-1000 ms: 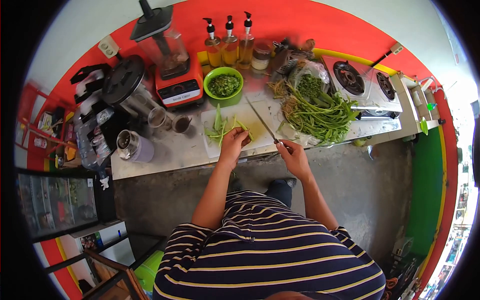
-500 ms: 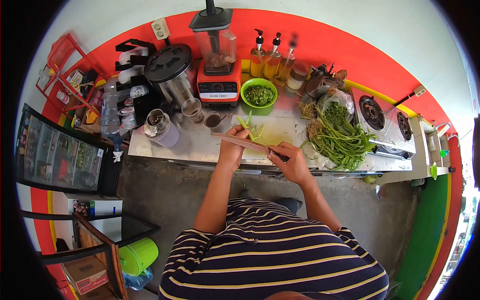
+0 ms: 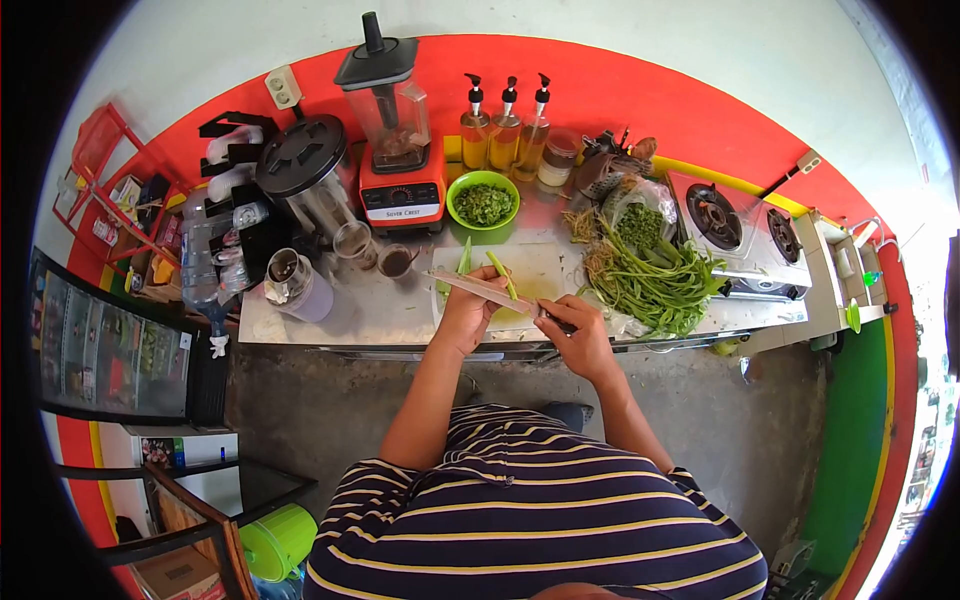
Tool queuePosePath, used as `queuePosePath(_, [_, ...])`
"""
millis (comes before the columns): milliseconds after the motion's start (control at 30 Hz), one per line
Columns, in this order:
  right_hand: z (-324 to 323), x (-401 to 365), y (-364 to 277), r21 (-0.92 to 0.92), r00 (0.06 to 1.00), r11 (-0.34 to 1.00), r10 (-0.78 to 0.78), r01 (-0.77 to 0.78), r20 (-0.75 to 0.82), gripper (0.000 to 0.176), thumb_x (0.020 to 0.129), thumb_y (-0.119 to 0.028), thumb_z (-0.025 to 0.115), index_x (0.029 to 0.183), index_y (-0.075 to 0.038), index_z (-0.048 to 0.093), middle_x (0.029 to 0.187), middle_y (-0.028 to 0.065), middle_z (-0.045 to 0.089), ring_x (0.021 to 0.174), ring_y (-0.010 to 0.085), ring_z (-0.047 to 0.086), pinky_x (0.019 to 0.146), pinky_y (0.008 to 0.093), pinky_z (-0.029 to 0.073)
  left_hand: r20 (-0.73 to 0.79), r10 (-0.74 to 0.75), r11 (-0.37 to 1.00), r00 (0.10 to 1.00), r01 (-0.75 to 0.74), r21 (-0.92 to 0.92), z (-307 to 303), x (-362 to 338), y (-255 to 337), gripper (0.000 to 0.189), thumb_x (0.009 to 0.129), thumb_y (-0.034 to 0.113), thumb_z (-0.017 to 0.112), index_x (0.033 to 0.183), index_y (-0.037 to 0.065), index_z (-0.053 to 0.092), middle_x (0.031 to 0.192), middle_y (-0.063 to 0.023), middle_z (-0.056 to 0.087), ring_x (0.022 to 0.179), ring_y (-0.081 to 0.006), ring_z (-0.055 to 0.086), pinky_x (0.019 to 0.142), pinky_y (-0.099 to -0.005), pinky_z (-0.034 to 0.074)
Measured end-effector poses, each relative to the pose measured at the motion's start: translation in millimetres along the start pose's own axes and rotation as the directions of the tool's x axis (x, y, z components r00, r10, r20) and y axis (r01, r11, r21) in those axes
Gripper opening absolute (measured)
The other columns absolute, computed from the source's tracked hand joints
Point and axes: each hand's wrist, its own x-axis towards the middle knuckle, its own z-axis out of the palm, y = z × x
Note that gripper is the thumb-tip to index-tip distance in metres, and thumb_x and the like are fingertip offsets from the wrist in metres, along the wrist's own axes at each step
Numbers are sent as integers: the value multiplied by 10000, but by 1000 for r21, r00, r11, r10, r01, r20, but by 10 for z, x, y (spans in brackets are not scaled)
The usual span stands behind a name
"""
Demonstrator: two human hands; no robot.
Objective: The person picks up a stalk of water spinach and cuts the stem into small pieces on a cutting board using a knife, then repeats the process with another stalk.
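Open lane: front strip of the table (image 3: 390, 318) between flask (image 3: 311, 298) and board (image 3: 545, 262). Cup with dark liquid (image 3: 396, 263) sits behind it. Past the board's back edge, green bowl (image 3: 482, 231), blender (image 3: 403, 195) and pump bottles (image 3: 504, 141) block low passage. Right side: greens pile (image 3: 650, 287) crowds the board, stove (image 3: 750, 258) beyond. Knife (image 3: 487, 290) spans the front approach.
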Motion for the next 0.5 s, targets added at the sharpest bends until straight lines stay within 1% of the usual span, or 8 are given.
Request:
queuePosePath(33, [1,-3,-2,-1,1000,1000,0,0,1,281,873,-101,760,1113,40,720,842,122,648,690,220,616,650,322,496,6,-3,1000,1000,3,-14,6,-3,0,283,973,77,627,1243,6,582,945,-47,689,839,-122,688,764,-259,569])
queuePosePath(67, [6,1,-6,-2,1000,1000,5,-5,0,281,873,-101,760,1113,40,720,840,123,647,688,221,614,648,322,494,4,-2,1000,1000,2,-15,16,-16,-3,283,973,77,627,1243,6,582,945,-47,689,839,-122,688,764,-259,569])
queuePosePath(133, [17,15,-13,-1,1000,1000,7,-7,6,280,873,-100,759,1112,40,720,839,125,646,686,221,612,646,322,493,-34,86,996,996,-87,-19,132,-90,79,339,991,96,609,1318,49,534,931,-50,686,825,-132,694,744,-264,571])
queuePosePath(267, [62,27,9,3,1000,1000,-14,14,3,277,877,-97,755,1113,44,717,838,125,643,680,220,604,641,319,486,-22,118,993,993,-117,7,50,-64,152,325,1010,118,588,1323,82,508,924,-55,682,803,-142,700,721,-270,573])
queuePosePath(333, [84,42,10,5,1000,1000,-24,24,0,276,878,-96,753,1113,45,716,838,125,642,680,219,602,639,318,485,-88,146,989,985,-142,41,10,-41,129,269,1019,156,589,1263,56,535,968,-52,679,790,-146,701,712,-286,582])
queuePosePath(367, [91,52,0,6,999,999,-34,34,0,279,877,-94,754,1115,46,716,840,127,643,682,218,603,639,317,486,-92,150,988,984,-147,39,-30,-21,113,269,1019,156,589,1263,56,535,968,-52,679,790,-146,701,712,-286,582])
queuePosePath(433, [105,68,-23,10,999,999,-44,44,6,281,875,-91,756,1117,46,715,842,128,645,685,217,605,639,316,487,-62,180,982,982,-184,-53,-93,-2,106,207,1015,151,592,1186,38,564,981,-58,675,794,-154,704,716,-287,583])
queuePosePath(500, [113,96,-45,17,999,999,-39,39,4,284,871,-84,758,1121,45,717,849,129,651,691,213,609,640,313,489,-66,169,984,983,-172,-51,-142,-10,118,190,1014,149,589,1162,30,576,981,-60,673,803,-159,704,730,-293,586])
